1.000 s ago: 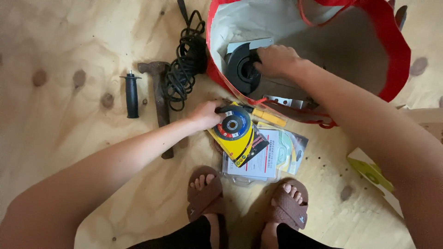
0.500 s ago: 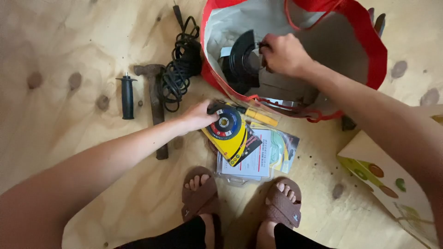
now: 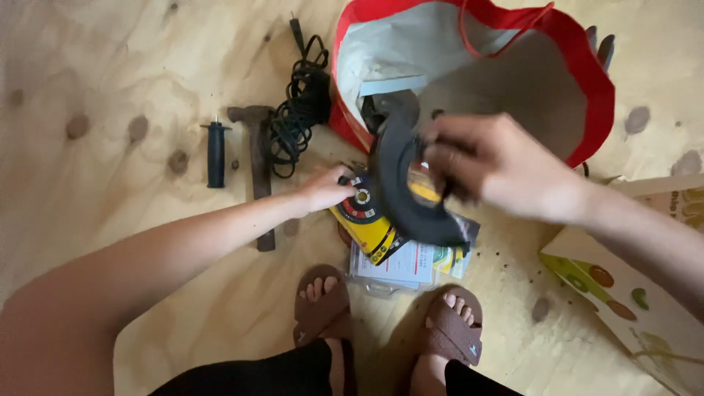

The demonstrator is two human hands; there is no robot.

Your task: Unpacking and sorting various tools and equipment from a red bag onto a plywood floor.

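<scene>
The right hand (image 3: 499, 165) grips a black, curved guard (image 3: 400, 180), round like half a ring and a bit blurry, up above the disc packs (image 3: 370, 213), where the left hand (image 3: 323, 189) rests with its fingers bent, near the red bag (image 3: 587, 81).

A makeshift workshop or building site: bare knotty plywood floor (image 3: 110, 88), a rusty steel hammer (image 3: 258, 161) at nine o'clock, a coiled black power cord (image 3: 297, 117) at eleven, packaged grinding discs (image 3: 367, 213) at centre.
</scene>
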